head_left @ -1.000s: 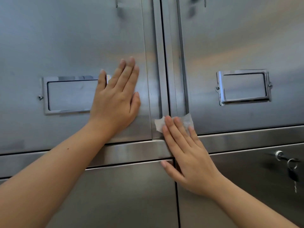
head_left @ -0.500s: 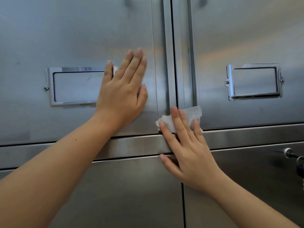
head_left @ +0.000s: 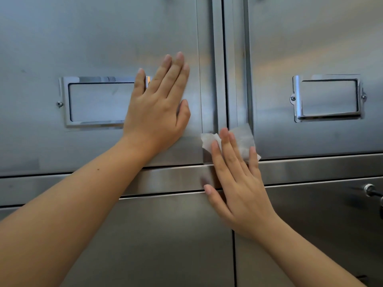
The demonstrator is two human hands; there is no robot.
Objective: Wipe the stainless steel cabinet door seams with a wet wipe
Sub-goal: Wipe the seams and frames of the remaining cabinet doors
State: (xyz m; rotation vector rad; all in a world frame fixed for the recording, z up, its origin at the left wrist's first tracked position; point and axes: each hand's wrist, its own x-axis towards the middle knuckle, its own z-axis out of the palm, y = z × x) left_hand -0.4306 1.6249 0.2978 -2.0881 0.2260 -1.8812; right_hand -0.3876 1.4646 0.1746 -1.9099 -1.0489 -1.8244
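Two upper stainless steel cabinet doors meet at a vertical seam point(head_left: 225, 65) in the middle of the head view. My right hand point(head_left: 238, 183) presses a white wet wipe point(head_left: 242, 139) flat against the bottom of that seam, just above the horizontal rail point(head_left: 310, 170). Only the wipe's upper part shows past my fingertips. My left hand point(head_left: 159, 106) lies flat with fingers together on the left door point(head_left: 103, 38), beside the seam, partly covering the label holder point(head_left: 97, 101).
The right door point(head_left: 310, 38) carries a second chrome label holder point(head_left: 328, 98). Below the rail are two lower doors split by a seam point(head_left: 234, 255). A lock with a key point(head_left: 371, 191) sticks out at the right edge.
My right hand has slid the wipe a little upward along the vertical seam, away from the rail. The view has shifted, so the doors appear further right. My left hand stays on the door.
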